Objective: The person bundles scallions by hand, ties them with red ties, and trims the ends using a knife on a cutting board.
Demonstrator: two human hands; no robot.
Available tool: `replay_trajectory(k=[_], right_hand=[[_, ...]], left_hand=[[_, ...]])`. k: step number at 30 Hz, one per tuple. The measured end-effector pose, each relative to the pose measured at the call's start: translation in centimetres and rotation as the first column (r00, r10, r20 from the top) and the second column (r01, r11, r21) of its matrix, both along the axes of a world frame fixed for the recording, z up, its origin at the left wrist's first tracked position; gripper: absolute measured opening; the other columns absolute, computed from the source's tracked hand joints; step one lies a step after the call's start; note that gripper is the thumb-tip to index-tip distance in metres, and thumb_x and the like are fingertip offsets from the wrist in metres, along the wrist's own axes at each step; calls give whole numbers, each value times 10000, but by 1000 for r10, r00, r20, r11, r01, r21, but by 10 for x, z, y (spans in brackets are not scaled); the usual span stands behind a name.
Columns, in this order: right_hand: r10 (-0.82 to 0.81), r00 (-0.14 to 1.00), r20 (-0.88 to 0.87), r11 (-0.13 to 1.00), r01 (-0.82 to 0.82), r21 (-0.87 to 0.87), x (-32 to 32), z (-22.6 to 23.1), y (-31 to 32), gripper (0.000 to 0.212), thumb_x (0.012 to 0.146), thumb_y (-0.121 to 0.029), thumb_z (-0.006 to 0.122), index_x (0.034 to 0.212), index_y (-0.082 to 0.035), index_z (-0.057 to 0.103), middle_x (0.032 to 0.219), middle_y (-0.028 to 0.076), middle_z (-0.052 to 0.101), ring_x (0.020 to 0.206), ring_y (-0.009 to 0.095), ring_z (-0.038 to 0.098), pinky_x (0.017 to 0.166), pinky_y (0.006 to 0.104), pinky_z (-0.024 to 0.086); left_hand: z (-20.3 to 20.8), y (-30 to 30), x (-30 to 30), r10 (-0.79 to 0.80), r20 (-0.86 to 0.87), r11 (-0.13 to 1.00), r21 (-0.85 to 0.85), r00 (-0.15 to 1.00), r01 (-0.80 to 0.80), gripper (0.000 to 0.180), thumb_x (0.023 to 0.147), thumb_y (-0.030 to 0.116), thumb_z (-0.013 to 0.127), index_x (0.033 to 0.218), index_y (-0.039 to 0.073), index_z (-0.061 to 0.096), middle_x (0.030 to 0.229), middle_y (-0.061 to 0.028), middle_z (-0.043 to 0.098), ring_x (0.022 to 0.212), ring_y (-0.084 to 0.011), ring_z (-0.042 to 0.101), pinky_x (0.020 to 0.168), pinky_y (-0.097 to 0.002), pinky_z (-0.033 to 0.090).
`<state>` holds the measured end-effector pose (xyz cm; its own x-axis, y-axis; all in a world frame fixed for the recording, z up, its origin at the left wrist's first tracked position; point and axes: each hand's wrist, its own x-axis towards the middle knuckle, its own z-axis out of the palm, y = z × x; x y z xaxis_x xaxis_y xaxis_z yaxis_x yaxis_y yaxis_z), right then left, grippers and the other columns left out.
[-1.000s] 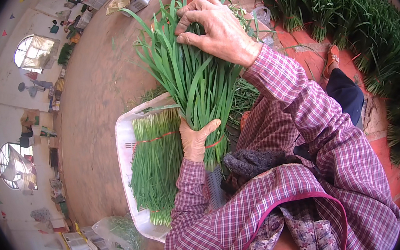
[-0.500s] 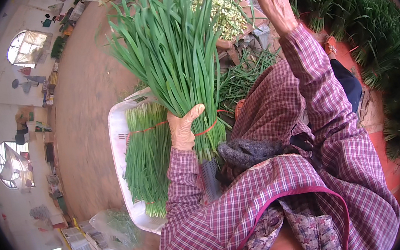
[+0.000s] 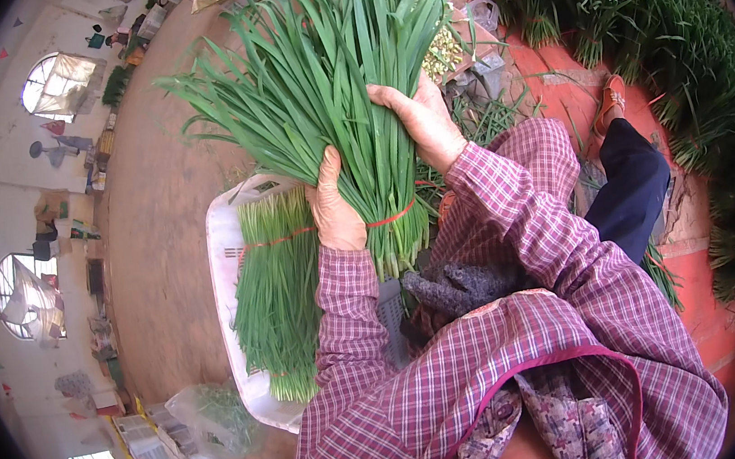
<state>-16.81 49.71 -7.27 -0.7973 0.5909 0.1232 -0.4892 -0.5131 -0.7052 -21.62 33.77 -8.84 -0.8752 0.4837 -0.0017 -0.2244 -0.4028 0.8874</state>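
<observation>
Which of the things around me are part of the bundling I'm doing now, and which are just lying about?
In hand:
- bunch of green chives, tied with a red band
- left hand gripping it near the band
- right hand on its leaves
- white crate holding tied bunches

Lying about:
- heaps of loose chives
- clear plastic bag
- orange shoe
</observation>
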Motion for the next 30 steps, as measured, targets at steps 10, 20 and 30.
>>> replay_trajectory(k=[10,20,30], right_hand=[[141,976,166,970,-170,175,-2,-10,17,757,910,-360,751,1465,0,382,1330,141,587,1186,215,591,977,376,504],[-87,825,558,496,-450,742,54,-103,82,870,868,-451,751,1519,-37,350,1312,244,612,1208,341,620,1022,426,493],[218,948,232,680,-318,661,31,-27,-11,677,850,-303,789,1401,-19,516,1385,157,569,1200,238,561,1047,376,454]], left_hand=[[-7,-6,-4,3,61,1000,4,998,-3,668,943,341,703,1475,37,435,1426,-67,523,1249,-216,547,1056,-379,468],[36,-13,-57,32,195,963,256,980,-82,504,1037,451,485,1351,62,552,1347,-118,613,1188,-310,614,1007,-522,521],[-1,4,-20,-480,290,663,738,828,126,630,1041,486,422,1472,26,427,1500,-174,462,1379,-331,433,1162,-532,346]])
